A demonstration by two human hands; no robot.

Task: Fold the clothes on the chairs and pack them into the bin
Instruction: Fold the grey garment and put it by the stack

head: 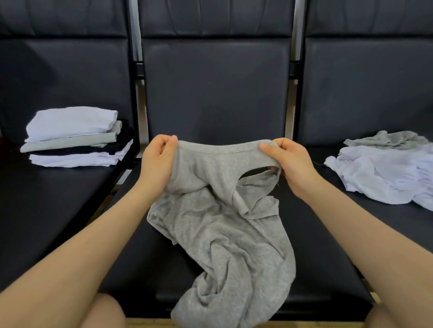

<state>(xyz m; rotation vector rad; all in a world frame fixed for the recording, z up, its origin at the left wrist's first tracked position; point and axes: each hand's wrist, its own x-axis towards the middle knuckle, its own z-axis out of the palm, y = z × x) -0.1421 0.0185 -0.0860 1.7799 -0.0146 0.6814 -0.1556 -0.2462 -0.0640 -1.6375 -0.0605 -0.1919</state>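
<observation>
1. Three dark padded chairs (218,92) stand side by side, seats facing the camera.
2. Grey garment (222,230): heathered knit, crumpled and twisted, unfolded. Its ribbed edge is stretched taut between both hands above the middle seat; the rest trails down over the seat's front edge.
3. Loose pile (395,171) on the right seat: rumpled white clothing with a grey piece behind it.
4. Folded stack (76,137) on the left seat: white, grey, black, white layers.
5. Left hand (159,162): fingers curled, pinching the garment's left end.
6. Right hand (291,163): fingers and thumb pinching the right end.
</observation>
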